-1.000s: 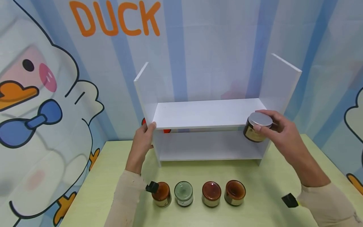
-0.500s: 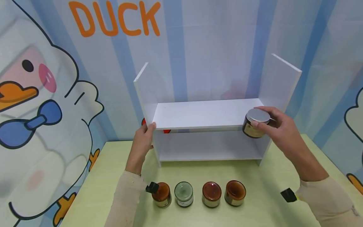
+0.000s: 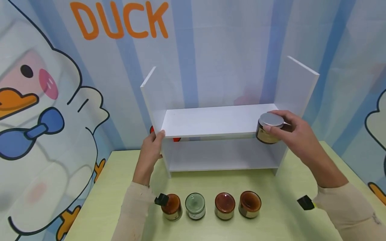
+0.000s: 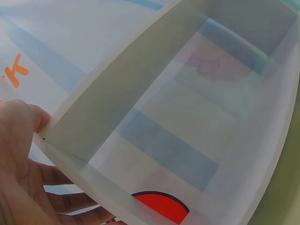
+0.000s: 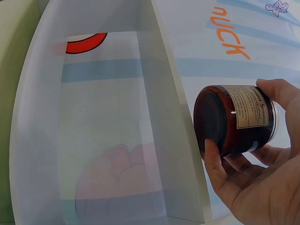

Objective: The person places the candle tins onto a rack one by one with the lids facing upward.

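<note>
My right hand (image 3: 298, 140) grips a brown glass jar (image 5: 234, 119) with a cream label and silver lid. In the head view, the jar overlaps the right end of the upper board's front edge. The right wrist view shows its base turned toward that edge, fingertips curled beneath and thumb near the lid. At the far side, my left hand (image 3: 149, 152) holds the left side panel of a white two-tier shelf (image 3: 211, 120). Its thumb lies at the panel's front edge in the left wrist view, with the other fingers (image 4: 72, 201) around the outside.
Several glass jars stand in a row on the pale green table (image 3: 120, 187) before the shelf: an amber jar (image 3: 172, 204) by the left sleeve, a green jar (image 3: 195, 202), then a reddish-brown jar (image 3: 224, 202) and another amber jar (image 3: 250, 201). A printed duck backdrop (image 3: 229, 50) hangs behind.
My right hand has carried the jar slightly up and to the left, toward the upper board. The left hand keeps its hold on the side panel, and the row of jars is unchanged.
</note>
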`<move>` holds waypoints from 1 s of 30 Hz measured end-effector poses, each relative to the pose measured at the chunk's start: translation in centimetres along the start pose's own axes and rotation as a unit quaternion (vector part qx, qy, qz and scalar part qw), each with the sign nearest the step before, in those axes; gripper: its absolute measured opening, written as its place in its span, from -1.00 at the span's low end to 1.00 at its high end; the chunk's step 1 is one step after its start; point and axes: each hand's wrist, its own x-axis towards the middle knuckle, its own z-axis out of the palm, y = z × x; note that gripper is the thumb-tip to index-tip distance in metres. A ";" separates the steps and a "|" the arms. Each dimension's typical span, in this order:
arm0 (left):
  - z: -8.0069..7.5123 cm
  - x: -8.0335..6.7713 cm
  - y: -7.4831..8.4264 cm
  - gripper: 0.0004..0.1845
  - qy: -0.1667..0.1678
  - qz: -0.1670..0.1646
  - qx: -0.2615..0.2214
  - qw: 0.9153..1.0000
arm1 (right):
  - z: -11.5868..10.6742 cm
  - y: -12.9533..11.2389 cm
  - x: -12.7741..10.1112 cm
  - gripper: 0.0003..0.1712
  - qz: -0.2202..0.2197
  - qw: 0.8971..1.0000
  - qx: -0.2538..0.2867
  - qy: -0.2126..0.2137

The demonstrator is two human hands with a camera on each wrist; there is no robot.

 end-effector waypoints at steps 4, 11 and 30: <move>0.0 0.0 0.0 -0.26 0.002 0.000 -0.003 1.000 | -0.1 -0.1 0.2 -0.39 0.001 1.000 -0.005 -0.005; 0.2 0.1 0.1 -0.27 0.000 -0.003 -0.007 1.000 | -0.3 -0.3 0.3 -0.37 0.005 1.000 -0.025 -0.015; 0.2 0.0 0.1 -0.26 0.006 -0.006 -0.004 1.000 | -0.7 -2.2 2.2 -0.19 0.024 0.995 -0.051 -0.077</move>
